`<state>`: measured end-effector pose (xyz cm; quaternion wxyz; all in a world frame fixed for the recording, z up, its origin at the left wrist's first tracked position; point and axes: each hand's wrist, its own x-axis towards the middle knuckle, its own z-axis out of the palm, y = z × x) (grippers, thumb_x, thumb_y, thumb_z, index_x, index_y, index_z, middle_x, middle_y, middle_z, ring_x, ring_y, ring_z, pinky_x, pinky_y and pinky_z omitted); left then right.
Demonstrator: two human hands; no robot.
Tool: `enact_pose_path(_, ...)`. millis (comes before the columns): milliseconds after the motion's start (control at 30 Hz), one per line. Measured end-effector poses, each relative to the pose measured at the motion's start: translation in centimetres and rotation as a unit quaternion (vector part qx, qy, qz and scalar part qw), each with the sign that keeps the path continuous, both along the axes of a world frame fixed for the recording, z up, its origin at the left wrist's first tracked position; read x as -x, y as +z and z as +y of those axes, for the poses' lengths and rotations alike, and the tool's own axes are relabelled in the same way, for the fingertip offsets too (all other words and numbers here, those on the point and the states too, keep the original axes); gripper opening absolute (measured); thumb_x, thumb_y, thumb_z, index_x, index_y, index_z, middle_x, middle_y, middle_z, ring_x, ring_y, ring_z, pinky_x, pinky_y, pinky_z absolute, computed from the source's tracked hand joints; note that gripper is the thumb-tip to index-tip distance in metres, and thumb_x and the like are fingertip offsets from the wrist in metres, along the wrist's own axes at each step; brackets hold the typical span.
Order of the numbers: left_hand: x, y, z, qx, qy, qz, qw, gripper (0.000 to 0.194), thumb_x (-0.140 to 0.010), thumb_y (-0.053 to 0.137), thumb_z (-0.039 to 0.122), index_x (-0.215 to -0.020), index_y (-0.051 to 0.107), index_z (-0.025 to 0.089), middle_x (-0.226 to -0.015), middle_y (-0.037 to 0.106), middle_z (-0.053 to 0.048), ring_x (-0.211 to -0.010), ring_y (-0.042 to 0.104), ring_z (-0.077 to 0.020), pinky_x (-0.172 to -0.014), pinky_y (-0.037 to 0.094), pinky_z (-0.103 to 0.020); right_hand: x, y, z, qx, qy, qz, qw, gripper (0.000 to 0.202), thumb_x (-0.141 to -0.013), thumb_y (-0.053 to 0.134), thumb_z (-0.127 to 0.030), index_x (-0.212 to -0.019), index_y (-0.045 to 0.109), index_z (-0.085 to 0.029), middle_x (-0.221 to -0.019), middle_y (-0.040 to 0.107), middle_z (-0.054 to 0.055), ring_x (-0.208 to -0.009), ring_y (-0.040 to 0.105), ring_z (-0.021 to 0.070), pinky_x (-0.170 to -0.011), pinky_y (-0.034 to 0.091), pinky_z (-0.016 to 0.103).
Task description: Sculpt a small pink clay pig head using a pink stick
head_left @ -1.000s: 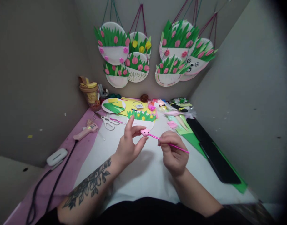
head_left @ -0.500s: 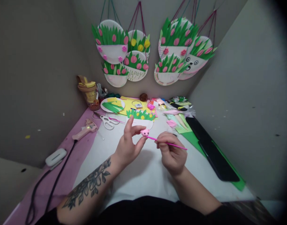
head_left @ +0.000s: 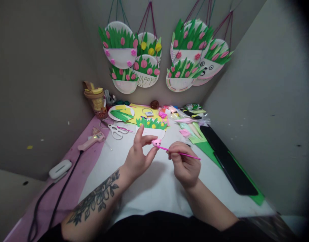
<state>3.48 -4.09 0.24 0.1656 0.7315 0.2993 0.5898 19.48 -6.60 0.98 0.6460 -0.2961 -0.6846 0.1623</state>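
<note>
Between the thumb and a finger of my left hand (head_left: 139, 154) is a small pink clay animal head (head_left: 156, 143) with dark eyes and little ears. My right hand (head_left: 185, 164) pinches a thin bright pink stick tool (head_left: 192, 156) like a pen. The tool's left tip touches, or nearly touches, the lower part of the pink head. Both hands are raised over the white table covering (head_left: 154, 191). Just beyond them lies a paper plate piece (head_left: 151, 127) with green paper grass and yellow flowers.
At left are a pink glue gun (head_left: 92, 139), white scissors (head_left: 116, 130), a tumbler (head_left: 95, 101) and a plate with green paper strips (head_left: 122, 113). Clay packets (head_left: 171, 110) and a black flat object (head_left: 232, 168) on green paper (head_left: 259, 200) lie right. Decorated plates (head_left: 120, 57) hang behind.
The right hand and the pink tool have shifted very slightly, the tool's rear end a little up and left. The left hand and the clay head stay almost still.
</note>
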Motion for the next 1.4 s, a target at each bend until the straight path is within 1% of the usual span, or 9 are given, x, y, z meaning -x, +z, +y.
enact_pose_path(167, 0.05, 0.05, 0.0, 0.001, 0.0, -0.002, 1.0, 0.087, -0.084, 0.063, 0.011, -0.15, 0.008, 0.022, -0.105, 0.068, -0.008, -0.094, 0.067, -0.0133, -0.086, 0.058, -0.029, -0.04, -0.1, 0.02, 0.005, -0.002, -0.002, 1.0, 0.012, -0.088, 0.053, -0.013, -0.089, 0.063, -0.02, -0.075, 0.062, 0.004, -0.07, 0.06, 0.017, -0.063, 0.05, 0.034)
enact_pose_path(300, 0.09, 0.04, 0.01, 0.005, -0.001, 0.0, 1.0, 0.086, -0.085, 0.063, 0.013, -0.15, 0.007, 0.023, -0.105, 0.068, -0.008, -0.093, 0.068, -0.0137, -0.086, 0.059, -0.03, 0.01, -0.09, 0.04, 0.007, -0.005, 0.008, 1.0, 0.012, -0.088, 0.053, -0.014, -0.089, 0.063, -0.021, -0.075, 0.062, 0.003, -0.068, 0.059, 0.0166, -0.062, 0.049, 0.033)
enact_pose_path(467, 0.09, -0.01, 0.02, 0.009, -0.004, -0.004, 1.0, 0.086, -0.085, 0.062, 0.012, -0.15, 0.007, 0.023, -0.106, 0.068, -0.008, -0.094, 0.067, -0.0136, -0.087, 0.058, -0.03, 0.04, -0.12, 0.13, 0.002, 0.007, 0.015, 1.0, 0.013, -0.088, 0.053, -0.014, -0.09, 0.064, -0.021, -0.075, 0.062, 0.003, -0.069, 0.059, 0.0163, -0.062, 0.048, 0.033)
enact_pose_path(767, 0.11, -0.06, 0.12, 0.008, -0.009, -0.006, 1.0, 0.087, -0.084, 0.062, 0.011, -0.15, 0.007, 0.024, -0.105, 0.068, -0.007, -0.096, 0.067, -0.014, -0.087, 0.058, -0.03, -0.04, -0.03, 0.13, 0.007, 0.001, 0.015, 1.0, 0.012, -0.088, 0.053, -0.015, -0.089, 0.064, -0.021, -0.075, 0.062, 0.003, -0.068, 0.059, 0.0163, -0.061, 0.048, 0.033)
enact_pose_path(900, 0.13, -0.04, 0.11, 0.004, -0.005, -0.004, 1.0, 0.087, -0.084, 0.062, 0.01, -0.15, 0.007, 0.024, -0.105, 0.068, -0.007, -0.096, 0.067, -0.0138, -0.086, 0.058, -0.029, 0.07, -0.04, 0.12, -0.013, 0.018, 0.04, 0.999, 0.012, -0.087, 0.054, -0.014, -0.09, 0.064, -0.021, -0.074, 0.063, 0.003, -0.066, 0.06, 0.0164, -0.059, 0.048, 0.033)
enact_pose_path(1000, 0.12, -0.15, 0.13, 0.008, 0.003, 0.0, 1.0, 0.087, -0.085, 0.062, 0.012, -0.15, 0.007, 0.024, -0.106, 0.068, -0.007, -0.095, 0.067, -0.0137, -0.086, 0.058, -0.03, 0.14, -0.25, 0.16, -0.035, 0.01, 0.049, 0.998, 0.011, -0.087, 0.056, -0.016, -0.093, 0.063, -0.022, -0.073, 0.065, 0.003, -0.065, 0.061, 0.017, -0.058, 0.05, 0.034)
enact_pose_path(1133, 0.11, -0.24, 0.13, 0.011, 0.013, 0.004, 1.0, 0.087, -0.085, 0.063, 0.013, -0.15, 0.007, 0.024, -0.106, 0.068, -0.007, -0.094, 0.067, -0.0138, -0.085, 0.059, -0.03, 0.07, -0.55, 0.13, -0.048, -0.008, 0.012, 0.999, 0.018, -0.085, 0.058, -0.015, -0.099, 0.064, -0.023, -0.078, 0.069, 0.004, -0.069, 0.065, 0.0188, -0.062, 0.054, 0.037)
enact_pose_path(1267, 0.17, -0.17, 0.03, 0.014, 0.018, 0.013, 1.0, 0.087, -0.085, 0.062, 0.012, -0.15, 0.007, 0.023, -0.106, 0.068, -0.008, -0.094, 0.067, -0.0147, -0.085, 0.059, -0.03, -0.06, -0.49, 0.0, -0.059, -0.005, -0.024, 0.998, 0.027, -0.083, 0.06, -0.01, -0.105, 0.065, -0.025, -0.083, 0.071, 0.004, -0.074, 0.067, 0.0198, -0.066, 0.056, 0.039)
enact_pose_path(1400, 0.21, -0.2, 0.02, 0.009, 0.017, 0.018, 1.0, 0.086, -0.085, 0.062, 0.012, -0.15, 0.007, 0.023, -0.107, 0.068, -0.008, -0.095, 0.067, -0.0151, -0.086, 0.059, -0.031, -0.06, -0.34, -0.05, -0.069, 0.0, -0.034, 0.997, 0.033, -0.082, 0.061, -0.006, -0.109, 0.064, -0.025, -0.085, 0.071, 0.005, -0.077, 0.067, 0.02, -0.067, 0.056, 0.04)
